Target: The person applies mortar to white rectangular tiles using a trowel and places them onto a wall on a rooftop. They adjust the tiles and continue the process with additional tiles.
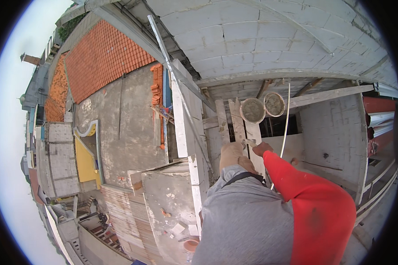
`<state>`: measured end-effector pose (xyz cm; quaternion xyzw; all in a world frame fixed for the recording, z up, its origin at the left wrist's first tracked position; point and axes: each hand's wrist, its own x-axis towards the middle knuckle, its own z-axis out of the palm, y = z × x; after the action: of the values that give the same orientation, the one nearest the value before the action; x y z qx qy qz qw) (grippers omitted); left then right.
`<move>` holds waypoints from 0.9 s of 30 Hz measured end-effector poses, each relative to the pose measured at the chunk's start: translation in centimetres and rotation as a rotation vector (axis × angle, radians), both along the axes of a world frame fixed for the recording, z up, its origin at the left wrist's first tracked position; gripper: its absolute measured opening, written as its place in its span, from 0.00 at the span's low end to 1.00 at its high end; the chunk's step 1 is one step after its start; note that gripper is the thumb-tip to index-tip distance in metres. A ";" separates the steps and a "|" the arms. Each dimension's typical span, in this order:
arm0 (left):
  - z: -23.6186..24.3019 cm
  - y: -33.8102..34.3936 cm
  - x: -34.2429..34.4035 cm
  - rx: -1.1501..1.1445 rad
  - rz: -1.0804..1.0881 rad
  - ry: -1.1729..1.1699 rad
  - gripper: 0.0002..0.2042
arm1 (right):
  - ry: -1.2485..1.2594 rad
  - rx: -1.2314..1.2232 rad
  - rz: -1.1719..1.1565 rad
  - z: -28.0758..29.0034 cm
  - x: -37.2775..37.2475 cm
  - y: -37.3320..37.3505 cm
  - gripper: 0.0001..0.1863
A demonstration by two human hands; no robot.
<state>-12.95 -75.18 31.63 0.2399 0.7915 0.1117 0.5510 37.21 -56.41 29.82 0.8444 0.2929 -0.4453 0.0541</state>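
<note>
My right hand point(262, 149), at the end of a red sleeve, is closed in front of my legs. From its fingers a small pale-grey tool point(250, 142) points left; it is too small to tell its kind. Just beyond stand two round buckets of grey mortar, a larger one point(252, 110) and a smaller one point(274, 104) to its right. Both rest on or beside pale wooden planks point(237, 123) that run away from my feet. My left hand does not show; my grey shirt fills that side.
A tall narrow white wall point(183, 128) edges the drop on my left. A thin pale pole point(287, 119) rises close right of my hand. Block walls point(269, 39) stand ahead, crossed by a beam point(331, 94). Dark gaps point(274, 127) open below. Tiled roofs point(110, 57) lie far left.
</note>
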 end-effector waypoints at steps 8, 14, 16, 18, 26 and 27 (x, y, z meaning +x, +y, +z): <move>-0.3 0.6 0.7 -0.005 -0.013 -0.005 0.21 | 0.016 -0.147 0.067 0.9 0.2 -3.4 0.35; -0.5 1.7 1.1 -0.006 -0.024 -0.013 0.20 | 0.043 -0.241 0.040 0.2 0.4 -6.2 0.35; -0.7 1.9 1.4 -0.004 -0.025 -0.015 0.20 | 0.033 -0.228 0.030 0.1 0.5 -6.7 0.35; -1.0 2.0 1.6 -0.001 -0.024 -0.021 0.20 | 0.015 -0.220 0.014 0.2 0.6 -6.9 0.35; -2.2 2.7 3.0 0.029 0.011 -0.051 0.19 | 0.002 -0.156 0.035 1.1 2.2 -5.2 0.54; -2.3 2.7 3.1 0.033 0.024 -0.053 0.18 | 0.005 -0.134 0.045 1.1 2.4 -4.7 0.55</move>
<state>-9.84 -72.51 29.36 0.2362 0.7775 0.1378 0.5664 39.60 -61.14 30.91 0.8310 0.2816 -0.4646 0.1199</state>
